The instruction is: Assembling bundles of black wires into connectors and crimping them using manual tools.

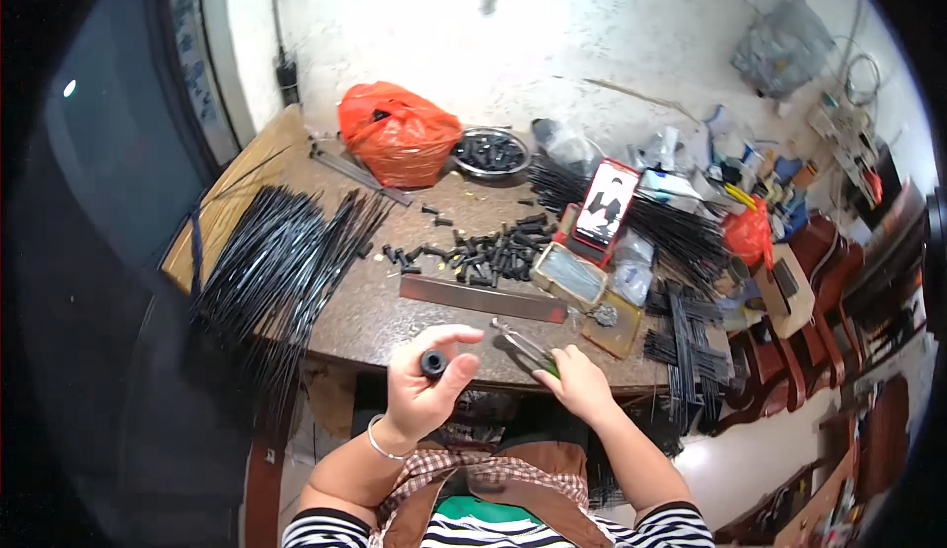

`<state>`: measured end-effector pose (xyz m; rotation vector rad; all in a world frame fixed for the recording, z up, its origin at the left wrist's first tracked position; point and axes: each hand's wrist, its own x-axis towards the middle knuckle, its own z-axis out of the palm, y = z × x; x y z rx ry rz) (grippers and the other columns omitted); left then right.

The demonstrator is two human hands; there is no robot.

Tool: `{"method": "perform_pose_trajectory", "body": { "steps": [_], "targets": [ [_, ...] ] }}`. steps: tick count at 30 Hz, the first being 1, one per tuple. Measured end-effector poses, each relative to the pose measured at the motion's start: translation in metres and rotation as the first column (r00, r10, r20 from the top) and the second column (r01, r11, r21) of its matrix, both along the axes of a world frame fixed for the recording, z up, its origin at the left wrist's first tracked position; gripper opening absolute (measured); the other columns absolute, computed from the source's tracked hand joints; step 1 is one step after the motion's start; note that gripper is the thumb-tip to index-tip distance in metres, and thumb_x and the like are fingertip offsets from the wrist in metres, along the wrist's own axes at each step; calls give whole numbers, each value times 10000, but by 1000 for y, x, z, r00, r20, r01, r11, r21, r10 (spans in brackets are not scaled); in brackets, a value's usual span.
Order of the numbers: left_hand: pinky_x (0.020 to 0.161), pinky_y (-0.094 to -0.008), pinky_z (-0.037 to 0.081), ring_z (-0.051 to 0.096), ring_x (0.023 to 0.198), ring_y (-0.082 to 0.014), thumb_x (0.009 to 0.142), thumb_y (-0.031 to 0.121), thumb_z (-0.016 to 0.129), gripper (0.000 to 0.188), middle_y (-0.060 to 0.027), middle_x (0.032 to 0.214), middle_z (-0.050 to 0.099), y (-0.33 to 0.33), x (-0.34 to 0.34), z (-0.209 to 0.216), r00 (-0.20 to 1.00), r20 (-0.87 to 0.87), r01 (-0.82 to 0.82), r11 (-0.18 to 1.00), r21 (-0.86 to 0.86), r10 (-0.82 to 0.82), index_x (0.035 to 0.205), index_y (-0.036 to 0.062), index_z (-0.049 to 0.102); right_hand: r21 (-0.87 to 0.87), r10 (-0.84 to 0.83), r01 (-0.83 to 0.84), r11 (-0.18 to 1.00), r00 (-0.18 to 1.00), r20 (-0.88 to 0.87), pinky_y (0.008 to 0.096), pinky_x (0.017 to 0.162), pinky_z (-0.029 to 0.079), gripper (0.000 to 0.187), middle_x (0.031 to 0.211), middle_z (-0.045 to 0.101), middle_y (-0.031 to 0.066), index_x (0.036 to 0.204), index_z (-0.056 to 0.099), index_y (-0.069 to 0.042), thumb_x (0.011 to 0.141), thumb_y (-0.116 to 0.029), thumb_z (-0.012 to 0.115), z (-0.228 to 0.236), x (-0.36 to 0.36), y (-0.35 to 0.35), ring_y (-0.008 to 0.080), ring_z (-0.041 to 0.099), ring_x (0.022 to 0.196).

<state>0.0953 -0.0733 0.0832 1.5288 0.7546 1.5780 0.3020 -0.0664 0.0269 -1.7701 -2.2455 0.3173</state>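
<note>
My left hand (pixel 424 380) is raised at the table's front edge, a bracelet on its wrist. A small black cylindrical piece (pixel 433 363) lies in its curled lower fingers, its round, hollow-looking end facing up; index finger and thumb stand apart. To the right, my right hand (pixel 577 382) is closed round the green handle of a slim metal tool (pixel 523 341), perhaps pliers or tweezers. The tool points up and left over the table toward my left hand. Beyond both hands lies a long flat metal bar (pixel 483 299), and behind it a loose heap of short black parts (pixel 498 252).
Bundles of thin black rods lie at the left (pixel 276 262) and right (pixel 681 237). A red plastic bag (pixel 400 134) and a metal bowl (pixel 526 164) of black parts stand at the back. A propped phone (pixel 605 208) is behind a small tray (pixel 570 276). Carved wooden chairs (pixel 819 321) stand right.
</note>
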Motion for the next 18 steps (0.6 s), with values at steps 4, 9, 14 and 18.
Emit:
{"method": "perform_pose_trajectory", "body": {
  "steps": [4,9,14,18],
  "targets": [
    [411,-154,236,318,451,-15,729,172,547,246,49,517,391,-2,-13,-9,995,100,9,1000,9,-10,867,-29,511,119,-8,-7,993,992,123,346,629,387,394,796,431,119,941,435,-14,686,-300,529,-18,-8,4,267,449,751],
    [303,-167,180,265,331,-21,728,219,546,455,20,464,357,6,-23,25,931,324,121,981,154,-166,1015,-87,369,207,-33,12,978,995,97,331,650,346,430,834,430,96,989,420,-20,658,-262,554,-34,-7,10,237,414,812],
    [328,-173,207,219,346,-38,810,251,391,449,48,459,255,13,-51,87,747,595,169,949,265,-298,1150,-14,262,180,342,-303,936,904,-256,356,821,298,617,1072,370,138,1127,309,-18,635,-255,596,-3,-16,-13,284,359,984],
    [568,-183,341,430,678,-103,808,304,384,506,-47,758,443,16,-52,108,726,642,96,961,260,-246,1166,-21,235,-169,39,-243,955,668,-743,275,733,384,685,1019,465,143,1186,258,-89,607,-53,624,56,-20,-51,188,519,812]
  ]
}}
